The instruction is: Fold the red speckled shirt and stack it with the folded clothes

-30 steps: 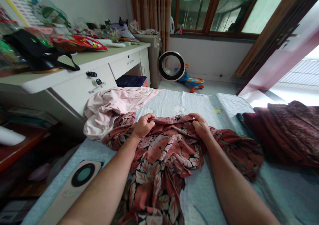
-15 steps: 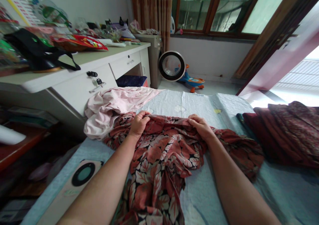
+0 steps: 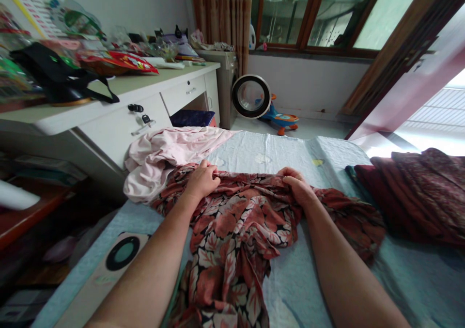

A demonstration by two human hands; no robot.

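Note:
A crumpled red garment with a black and cream leaf print (image 3: 240,221) lies across the pale blue bed cover (image 3: 290,270). My left hand (image 3: 204,179) grips its far edge on the left, thumb and fingers pinched together. On the right, my right hand (image 3: 296,182) is closed on the same edge. Between the two hands the edge runs nearly straight. The garment's lower part trails toward me in loose folds, and another part spreads out beyond my right wrist. Its near end is cut off by the bottom of the view.
Pink cloth (image 3: 163,148) is heaped at the bed's far left. Folded dark red clothes (image 3: 417,192) are stacked on the right. A cluttered white desk (image 3: 174,83) stands left, with a washing machine (image 3: 225,90), its round door (image 3: 250,96) open, and a blue toy car (image 3: 281,117) beyond.
Both hands have rolled slightly over the garment's far edge, which now lies lower and flatter between them. The rest of the garment looks nearly the same.

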